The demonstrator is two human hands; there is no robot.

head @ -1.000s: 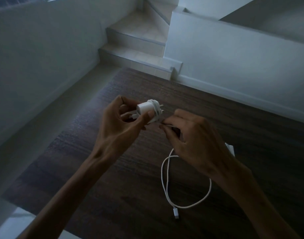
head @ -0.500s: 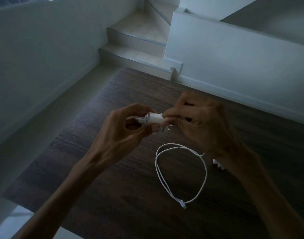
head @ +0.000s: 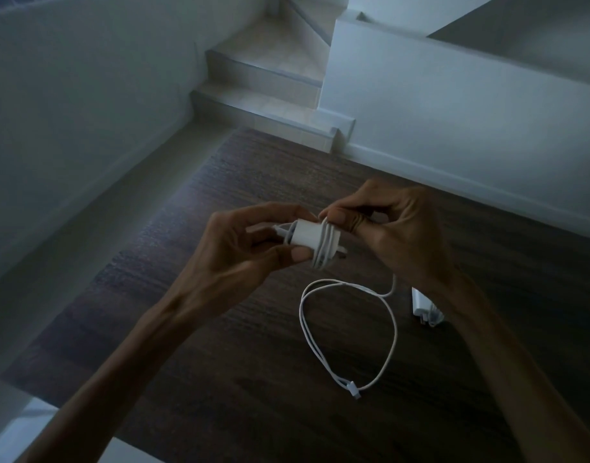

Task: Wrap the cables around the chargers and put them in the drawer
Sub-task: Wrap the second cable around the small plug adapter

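Lay slack on the table (head: 220,379) nearest the camera: one thin, limp cable (head: 392,332), loose end and plug included. Farther right, partly hidden by a wrist: a second charger (head: 422,305). Held above: one small, light, hard charger (head: 307,232), pinched by the left hand (head: 240,248); several turns already on. Clamped on the cable's taut run: right hand (head: 387,225). Best gripped by the body. No drawer seen.
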